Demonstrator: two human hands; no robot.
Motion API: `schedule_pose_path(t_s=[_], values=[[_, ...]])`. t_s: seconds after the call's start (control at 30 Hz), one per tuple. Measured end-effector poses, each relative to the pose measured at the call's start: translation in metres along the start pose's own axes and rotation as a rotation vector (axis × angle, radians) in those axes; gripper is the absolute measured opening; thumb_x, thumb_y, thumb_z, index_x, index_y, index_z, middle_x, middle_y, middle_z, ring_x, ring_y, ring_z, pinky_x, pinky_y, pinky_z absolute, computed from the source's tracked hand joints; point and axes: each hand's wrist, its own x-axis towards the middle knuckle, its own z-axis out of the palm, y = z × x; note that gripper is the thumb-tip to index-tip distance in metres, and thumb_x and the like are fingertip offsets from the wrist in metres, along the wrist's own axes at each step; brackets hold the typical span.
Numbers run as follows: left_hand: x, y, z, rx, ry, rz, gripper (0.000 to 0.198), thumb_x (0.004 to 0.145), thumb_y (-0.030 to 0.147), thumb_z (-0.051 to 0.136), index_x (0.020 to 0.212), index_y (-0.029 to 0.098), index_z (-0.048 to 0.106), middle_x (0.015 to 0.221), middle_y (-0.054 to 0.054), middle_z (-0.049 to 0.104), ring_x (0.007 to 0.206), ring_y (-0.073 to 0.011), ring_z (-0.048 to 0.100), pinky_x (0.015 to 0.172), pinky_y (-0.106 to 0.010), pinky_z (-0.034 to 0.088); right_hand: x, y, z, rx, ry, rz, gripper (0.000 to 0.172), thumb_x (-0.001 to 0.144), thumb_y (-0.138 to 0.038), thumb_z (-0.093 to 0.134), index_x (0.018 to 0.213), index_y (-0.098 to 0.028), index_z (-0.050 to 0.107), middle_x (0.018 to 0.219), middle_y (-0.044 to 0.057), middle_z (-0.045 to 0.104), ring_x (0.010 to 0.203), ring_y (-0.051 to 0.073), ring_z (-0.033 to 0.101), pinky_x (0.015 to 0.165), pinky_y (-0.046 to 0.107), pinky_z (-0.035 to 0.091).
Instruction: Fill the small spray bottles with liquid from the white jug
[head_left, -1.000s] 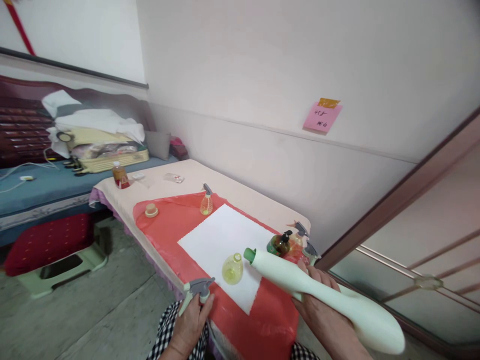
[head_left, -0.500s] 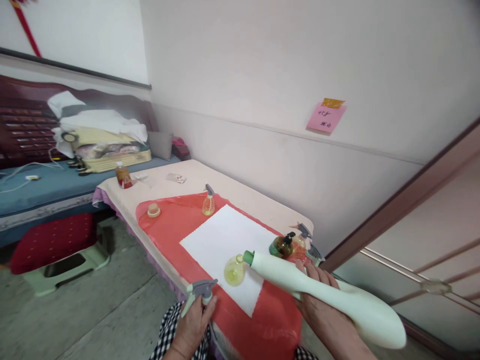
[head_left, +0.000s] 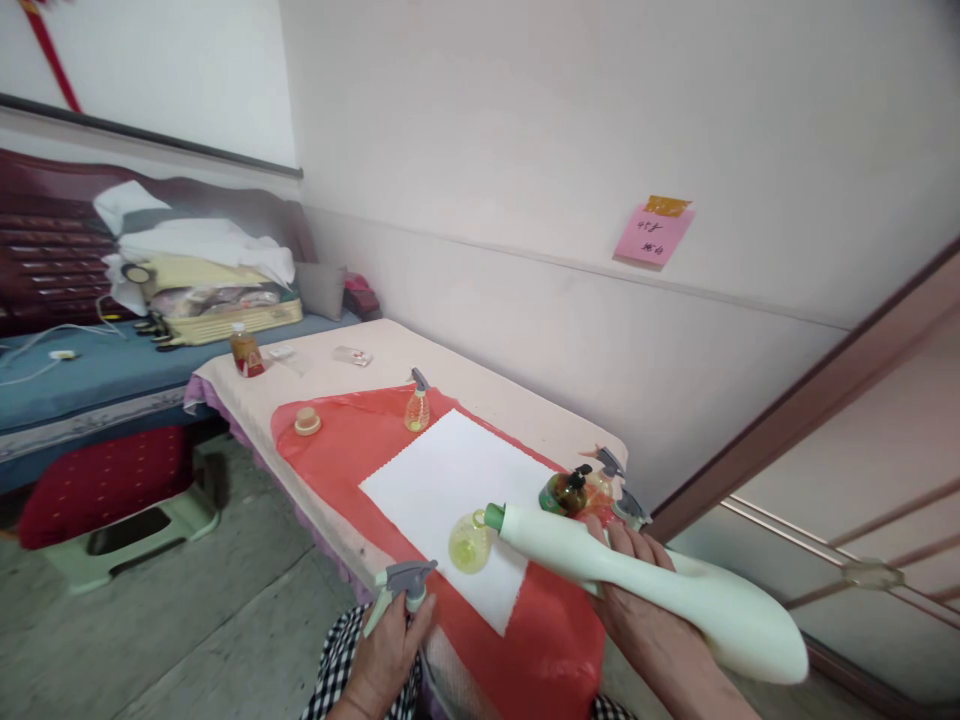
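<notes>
My right hand (head_left: pixel 637 570) is wrapped round the handle of a long pale green plastic jug (head_left: pixel 739 610), tilted so its green neck (head_left: pixel 494 516) meets the mouth of an open clear bottle. That bottle (head_left: pixel 469 545) stands on a white scallop-edged sheet (head_left: pixel 442 475) with yellowish liquid at its bottom; no stream is visible between the two. Near the table's front edge, my left hand (head_left: pixel 382 645) is closed on a grey and pale green spray trigger head (head_left: pixel 405 583), off to the left of the bottle. Any tube below it is hidden.
Red plastic sheeting (head_left: pixel 330 470) lies under the white sheet. A clear spray bottle (head_left: pixel 417 408), a beige round cap (head_left: pixel 307 421) and a dark pump bottle (head_left: pixel 564 490) stand on it. More spray bottles (head_left: pixel 604 478) crowd the right end. A red-topped stool (head_left: pixel 112 485) stands left.
The rear end of the jug has risen very slightly, its neck staying at the bottle mouth. My left hand keeps the spray trigger head in nearly the same place.
</notes>
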Motion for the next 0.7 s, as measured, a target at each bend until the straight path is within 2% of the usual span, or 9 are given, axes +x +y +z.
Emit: schedule_pose_path(t_s=[0.23, 0.43, 0.6, 0.7], values=[[-0.0041, 0.0020, 0.0063, 0.004, -0.003, -0.012, 0.057, 0.076, -0.008, 0.043, 0.108, 0.026, 0.076, 0.076, -0.007, 0.072, 0.060, -0.0223, 0.067, 0.056, -0.032, 0.056, 0.0046, 0.0023, -0.0045, -0.040, 0.022, -0.041, 0.083, 0.080, -0.011, 0.055, 0.151, 0.000, 0.013, 0.124, 0.027, 0.059, 0.115, 0.041, 0.055, 0.099, 0.055, 0.045], [-0.0034, 0.0003, 0.0048, -0.027, 0.045, -0.021, 0.053, 0.079, -0.005, 0.043, 0.106, 0.026, 0.075, 0.074, -0.004, 0.072, 0.059, -0.0199, 0.065, 0.056, -0.028, 0.054, 0.0073, 0.0029, -0.0074, -0.039, 0.034, -0.046, 0.086, 0.078, -0.011, 0.057, 0.151, 0.002, 0.013, 0.123, 0.028, 0.059, 0.114, 0.042, 0.055, 0.098, 0.056, 0.045], [-0.0036, 0.0021, 0.0062, -0.072, -0.028, -0.098, 0.047, 0.082, -0.001, 0.043, 0.105, 0.025, 0.075, 0.075, -0.004, 0.072, 0.061, -0.0193, 0.066, 0.057, -0.025, 0.054, 0.0091, 0.0039, -0.0073, -0.046, 0.047, -0.058, 0.087, 0.078, -0.010, 0.055, 0.152, 0.003, 0.011, 0.120, 0.027, 0.061, 0.112, 0.041, 0.056, 0.097, 0.055, 0.046], [-0.0065, 0.0040, 0.0099, -0.024, -0.020, -0.065, 0.054, 0.078, -0.005, 0.042, 0.107, 0.026, 0.075, 0.078, -0.005, 0.074, 0.061, -0.0206, 0.067, 0.056, -0.027, 0.054, 0.0098, 0.0046, -0.0065, -0.038, 0.031, -0.057, 0.088, 0.079, -0.010, 0.055, 0.152, 0.003, 0.008, 0.122, 0.028, 0.060, 0.115, 0.041, 0.055, 0.098, 0.056, 0.045]])
